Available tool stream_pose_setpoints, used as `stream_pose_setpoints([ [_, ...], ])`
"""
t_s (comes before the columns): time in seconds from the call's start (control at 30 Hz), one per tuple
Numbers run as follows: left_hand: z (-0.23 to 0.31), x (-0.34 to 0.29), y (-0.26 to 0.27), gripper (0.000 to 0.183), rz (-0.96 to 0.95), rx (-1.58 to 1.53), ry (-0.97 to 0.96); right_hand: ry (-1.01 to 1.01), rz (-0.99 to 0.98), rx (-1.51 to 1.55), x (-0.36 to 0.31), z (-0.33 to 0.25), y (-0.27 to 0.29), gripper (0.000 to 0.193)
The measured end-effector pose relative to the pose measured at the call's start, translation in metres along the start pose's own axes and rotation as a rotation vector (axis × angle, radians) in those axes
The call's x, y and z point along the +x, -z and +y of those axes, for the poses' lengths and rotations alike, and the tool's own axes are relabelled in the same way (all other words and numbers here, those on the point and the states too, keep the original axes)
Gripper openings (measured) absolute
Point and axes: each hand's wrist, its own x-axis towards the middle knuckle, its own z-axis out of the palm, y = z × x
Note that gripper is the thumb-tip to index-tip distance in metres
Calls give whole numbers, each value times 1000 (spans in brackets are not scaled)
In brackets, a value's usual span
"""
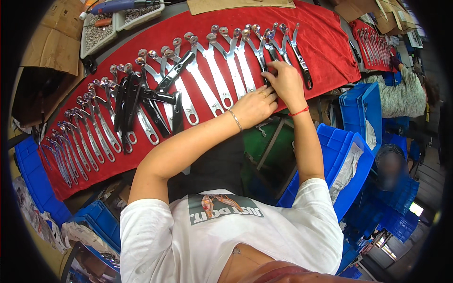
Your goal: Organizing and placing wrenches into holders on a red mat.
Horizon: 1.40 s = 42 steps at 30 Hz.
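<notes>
My left hand (256,106), below a ring and a metal bracelet, has its fingers bent around the lower end of a Y-shaped metal tool with a black handle (265,70). My right hand (287,84), with a red cord at the wrist, closes thumb and fingers on that same handle from the right. Part of the handle is hidden under my fingers. Just to the right lies another black-handled forked tool (300,61). Left of my hands, bare silver forked tools (207,96) lie side by side, balls at their fork tips.
A red cloth (325,52) covers the table. Loose black handle covers (133,96) are heaped over the tools at left. White trays of small metal parts (98,37), a blue power screwdriver (118,5) and cardboard boxes (52,47) stand beyond. Blue crates (347,155) stand at right, near another person's sleeve (401,94).
</notes>
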Motion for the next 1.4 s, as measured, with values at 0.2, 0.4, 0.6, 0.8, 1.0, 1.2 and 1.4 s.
stream_pose_setpoints([
  [0.2,-5,-45,89,26,164,-81,199,-32,5,-180,-5,-10,7,27],
  [0.4,-53,-144,172,36,82,274,694,531,214,64,16,-95,-20,17],
  [0.6,-66,-169,177,41,-81,360,540,973,-3,-144,44,-172,-72,27],
  [0.8,-80,-166,176,35,-117,484,374,1036,63,-253,50,-175,-68,15],
  [1.0,-60,-137,198,38,453,157,499,959,168,-141,37,-111,10,25],
  [1.2,-37,-55,152,52,194,-502,939,1064,-29,-343,5,-15,38,29],
  [1.4,-46,-12,53,40,127,-237,873,1160,-41,-314,7,4,15,28],
])
